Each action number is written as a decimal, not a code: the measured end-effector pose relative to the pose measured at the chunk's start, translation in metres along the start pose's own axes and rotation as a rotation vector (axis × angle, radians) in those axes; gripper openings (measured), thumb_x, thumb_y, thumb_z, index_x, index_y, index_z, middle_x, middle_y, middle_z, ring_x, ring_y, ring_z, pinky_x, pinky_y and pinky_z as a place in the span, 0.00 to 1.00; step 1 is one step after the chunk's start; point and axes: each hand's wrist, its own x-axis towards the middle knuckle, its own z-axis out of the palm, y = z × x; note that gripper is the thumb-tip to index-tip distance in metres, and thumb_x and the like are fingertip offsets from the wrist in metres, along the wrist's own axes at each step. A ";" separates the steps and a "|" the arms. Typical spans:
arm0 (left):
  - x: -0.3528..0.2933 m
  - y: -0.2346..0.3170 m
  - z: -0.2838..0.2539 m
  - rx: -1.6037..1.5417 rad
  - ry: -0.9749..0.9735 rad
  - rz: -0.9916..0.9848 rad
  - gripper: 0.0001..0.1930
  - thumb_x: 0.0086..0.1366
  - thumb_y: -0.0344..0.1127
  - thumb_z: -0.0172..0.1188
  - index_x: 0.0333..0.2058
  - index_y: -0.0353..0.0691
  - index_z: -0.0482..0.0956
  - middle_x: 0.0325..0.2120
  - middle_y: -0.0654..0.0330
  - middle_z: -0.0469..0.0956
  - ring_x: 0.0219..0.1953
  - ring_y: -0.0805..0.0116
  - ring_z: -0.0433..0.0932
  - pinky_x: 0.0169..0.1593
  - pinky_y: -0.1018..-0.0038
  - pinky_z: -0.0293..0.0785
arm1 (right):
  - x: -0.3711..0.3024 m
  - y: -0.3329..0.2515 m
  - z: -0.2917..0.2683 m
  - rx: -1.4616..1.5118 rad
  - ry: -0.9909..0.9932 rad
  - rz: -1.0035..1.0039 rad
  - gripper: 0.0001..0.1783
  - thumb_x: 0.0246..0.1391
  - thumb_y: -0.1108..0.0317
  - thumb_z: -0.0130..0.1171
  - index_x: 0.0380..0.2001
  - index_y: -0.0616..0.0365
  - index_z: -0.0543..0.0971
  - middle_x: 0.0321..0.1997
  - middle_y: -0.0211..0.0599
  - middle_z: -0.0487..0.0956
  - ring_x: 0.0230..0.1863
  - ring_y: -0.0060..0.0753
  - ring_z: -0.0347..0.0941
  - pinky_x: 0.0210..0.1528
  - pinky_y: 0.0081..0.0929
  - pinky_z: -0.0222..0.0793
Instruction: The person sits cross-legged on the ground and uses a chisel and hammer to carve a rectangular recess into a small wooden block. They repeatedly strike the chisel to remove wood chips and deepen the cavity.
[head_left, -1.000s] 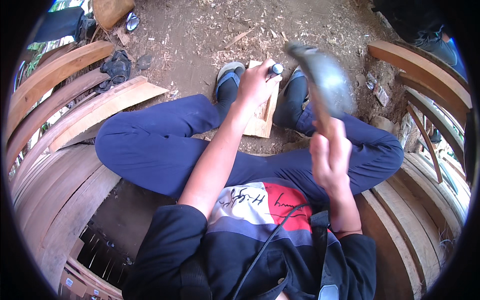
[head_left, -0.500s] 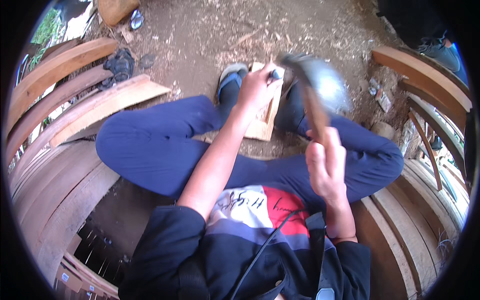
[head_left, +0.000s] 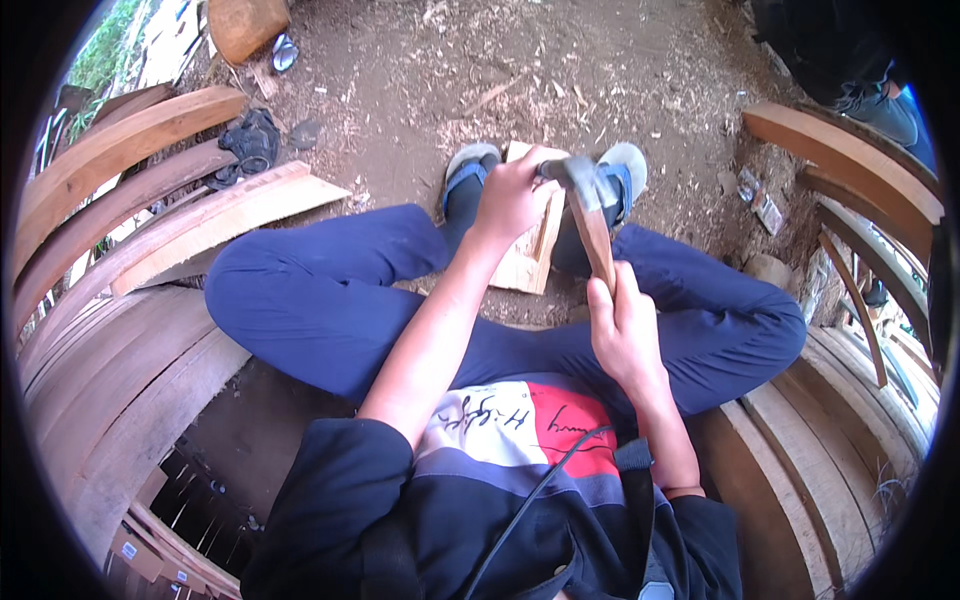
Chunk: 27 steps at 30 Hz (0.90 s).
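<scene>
Right hand (head_left: 628, 325) clutches the hammer (head_left: 597, 238), left hand (head_left: 508, 195) curls round a dark tool (head_left: 544, 175) over the wooden board (head_left: 519, 273) between the feet (head_left: 461, 210), and one off-centre blow could glance onto that hand!

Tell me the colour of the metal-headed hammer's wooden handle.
Brown; the wooden handle in the right hand shows best in the head view.

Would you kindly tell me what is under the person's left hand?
A pale wooden block shows beneath the left hand, its near end uncovered. The stretch directly under the hand is covered, so what touches the block there cannot be seen.
</scene>
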 end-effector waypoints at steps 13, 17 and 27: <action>-0.006 -0.017 0.007 0.100 -0.072 -0.186 0.14 0.57 0.33 0.63 0.43 0.44 0.77 0.29 0.49 0.82 0.33 0.49 0.82 0.36 0.60 0.77 | -0.018 -0.027 -0.020 0.132 0.019 -0.341 0.17 0.59 0.64 0.55 0.45 0.65 0.72 0.24 0.49 0.77 0.24 0.50 0.78 0.29 0.36 0.73; 0.003 -0.002 0.002 0.138 -0.101 -0.110 0.14 0.56 0.30 0.63 0.42 0.43 0.77 0.29 0.50 0.82 0.33 0.49 0.82 0.35 0.61 0.76 | -0.004 0.008 -0.004 -0.053 0.025 -0.162 0.17 0.58 0.66 0.55 0.45 0.68 0.73 0.23 0.49 0.76 0.25 0.51 0.78 0.29 0.36 0.73; 0.010 -0.002 -0.002 0.044 -0.130 -0.030 0.15 0.58 0.34 0.64 0.44 0.41 0.77 0.29 0.48 0.82 0.34 0.50 0.82 0.37 0.59 0.77 | 0.014 0.008 -0.001 -0.078 -0.002 -0.072 0.11 0.60 0.66 0.54 0.41 0.62 0.71 0.19 0.52 0.74 0.25 0.59 0.76 0.28 0.42 0.70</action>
